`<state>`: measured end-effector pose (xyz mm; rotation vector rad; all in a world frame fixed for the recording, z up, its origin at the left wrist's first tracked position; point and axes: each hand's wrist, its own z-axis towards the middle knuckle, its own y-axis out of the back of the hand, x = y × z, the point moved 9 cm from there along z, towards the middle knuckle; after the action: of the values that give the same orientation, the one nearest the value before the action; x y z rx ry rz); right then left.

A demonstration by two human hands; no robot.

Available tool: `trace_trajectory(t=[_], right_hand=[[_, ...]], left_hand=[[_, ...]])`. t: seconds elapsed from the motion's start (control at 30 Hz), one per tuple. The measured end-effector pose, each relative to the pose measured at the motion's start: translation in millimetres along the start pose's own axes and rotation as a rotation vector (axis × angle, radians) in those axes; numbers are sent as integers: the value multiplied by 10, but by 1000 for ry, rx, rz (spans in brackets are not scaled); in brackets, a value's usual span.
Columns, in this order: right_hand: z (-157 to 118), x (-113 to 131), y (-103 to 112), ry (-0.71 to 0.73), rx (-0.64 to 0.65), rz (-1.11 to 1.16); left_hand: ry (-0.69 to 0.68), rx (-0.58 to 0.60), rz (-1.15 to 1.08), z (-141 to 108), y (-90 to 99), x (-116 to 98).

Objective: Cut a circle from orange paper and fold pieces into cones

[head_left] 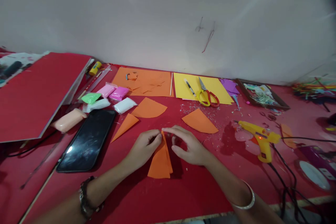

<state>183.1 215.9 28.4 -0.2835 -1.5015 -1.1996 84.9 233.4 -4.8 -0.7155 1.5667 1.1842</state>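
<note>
A folded orange paper piece [159, 161] stands between my hands above the red table, its narrow tip up and its wide edge toward me. My left hand [146, 146] pinches it near the tip, thumb against forefinger. My right hand [189, 144] touches the tip with its forefinger; its thumb and other fingers are apart from the paper. An orange paper cone [125, 126] and an orange paper sector [149, 108] lie beyond my left hand. Another orange sector [200, 121] rests beyond my right hand.
A yellow glue gun [258, 136] with cables lies at right. A black phone [88, 141] and bagged clay packets [119, 93] are at left. Scissors [206, 94] and a pen [190, 86] lie on yellow paper [181, 84] by the wall. Behind them is a tray [278, 103].
</note>
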Motion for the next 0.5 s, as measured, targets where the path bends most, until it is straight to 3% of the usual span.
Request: trace_trajectory(t=[0.5], right_hand=[[6, -51, -18, -7, 13, 224]], left_hand=[[16, -41, 38, 4, 50, 32]])
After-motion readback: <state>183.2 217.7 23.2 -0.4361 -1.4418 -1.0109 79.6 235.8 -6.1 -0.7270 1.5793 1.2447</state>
